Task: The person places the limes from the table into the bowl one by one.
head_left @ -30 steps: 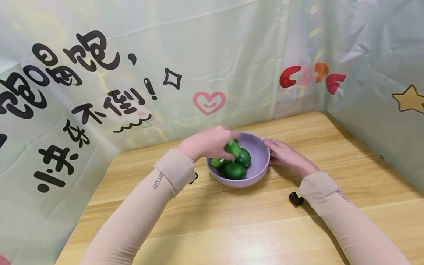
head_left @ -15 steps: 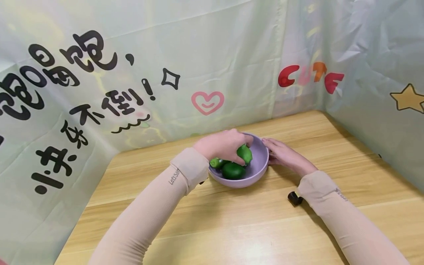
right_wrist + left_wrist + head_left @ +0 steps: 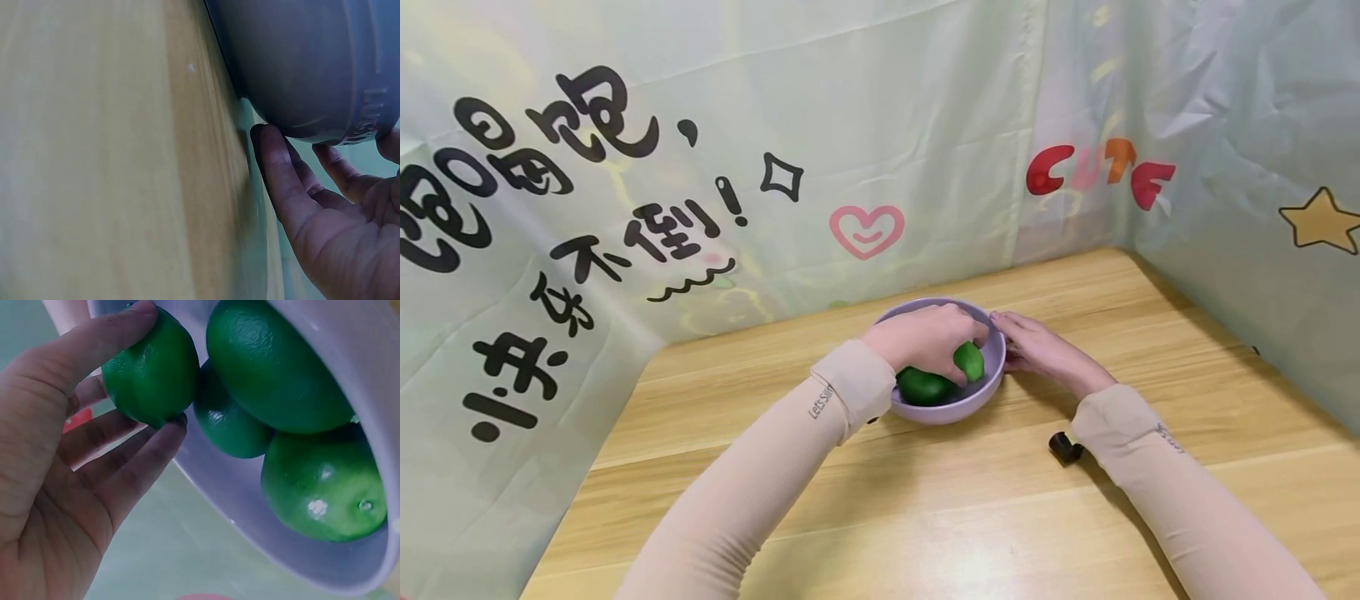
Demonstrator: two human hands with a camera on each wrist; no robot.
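Note:
My left hand (image 3: 925, 337) reaches into the purple bowl (image 3: 958, 411) and pinches a green lime (image 3: 969, 361) between thumb and fingertips. In the left wrist view the held lime (image 3: 150, 372) is beside the other fruit, near the bowl's wall. A darker lime (image 3: 925, 386) lies in the bowl at the front. The left wrist view shows more limes, a big dark one (image 3: 275, 369), one behind it (image 3: 228, 419) and a glossy one (image 3: 322, 487). My right hand (image 3: 1045, 350) rests its fairly straight fingers against the bowl's right side; its fingertips (image 3: 273, 140) touch the outer wall.
The bowl stands on a wooden table (image 3: 925, 508). A printed cloth (image 3: 925, 125) with black writing and a heart hangs behind and at the sides. A small black device (image 3: 1064, 448) shows at the right wrist.
My left hand has moved right across the bowl and slightly down, carrying the lime toward the bowl's right side. The right hand stays at the bowl's side.

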